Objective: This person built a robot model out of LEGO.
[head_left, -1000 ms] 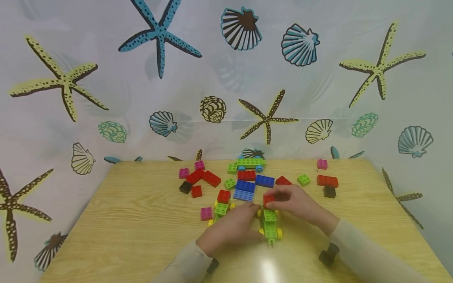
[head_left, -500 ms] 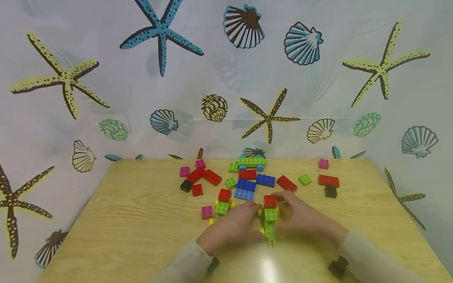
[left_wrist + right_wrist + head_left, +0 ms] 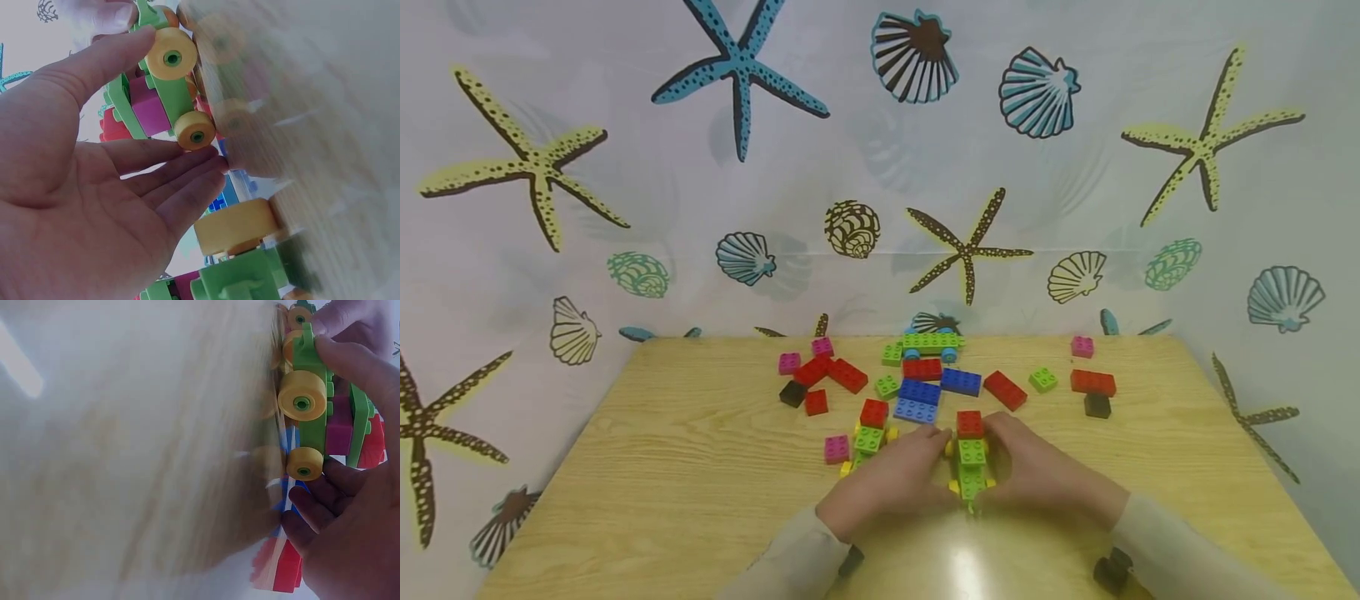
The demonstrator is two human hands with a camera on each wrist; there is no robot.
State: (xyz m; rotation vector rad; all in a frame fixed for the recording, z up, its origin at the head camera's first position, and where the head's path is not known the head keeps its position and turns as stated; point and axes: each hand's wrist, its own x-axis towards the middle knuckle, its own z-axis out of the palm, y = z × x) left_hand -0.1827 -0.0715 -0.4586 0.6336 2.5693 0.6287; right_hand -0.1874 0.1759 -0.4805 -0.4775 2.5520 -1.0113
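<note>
A green toy car (image 3: pixel 972 471) with yellow wheels stands on the wooden table (image 3: pixel 700 467), a red brick (image 3: pixel 970 423) stuck on its far end. My left hand (image 3: pixel 934 457) lies against its left side with fairly straight fingers. In the left wrist view the thumb and fingertips (image 3: pixel 209 165) touch the car (image 3: pixel 159 94) by its wheels. My right hand (image 3: pixel 1003 458) holds the car's right side. In the right wrist view its thumb presses the green chassis (image 3: pixel 310 406) and its fingers (image 3: pixel 315 509) curl by a wheel.
A second small car (image 3: pixel 868 437) with green and red bricks stands left of my left hand, beside a pink brick (image 3: pixel 837 450). Beyond lie blue bricks (image 3: pixel 919 400), a long red brick (image 3: pixel 1004 389), a blue-wheeled green chassis (image 3: pixel 932 343) and a black brick (image 3: pixel 1097 406). The printed curtain closes the back.
My right hand set the red brick on the car's far end, then dropped to the car's right side. The left hand stayed against the car.
</note>
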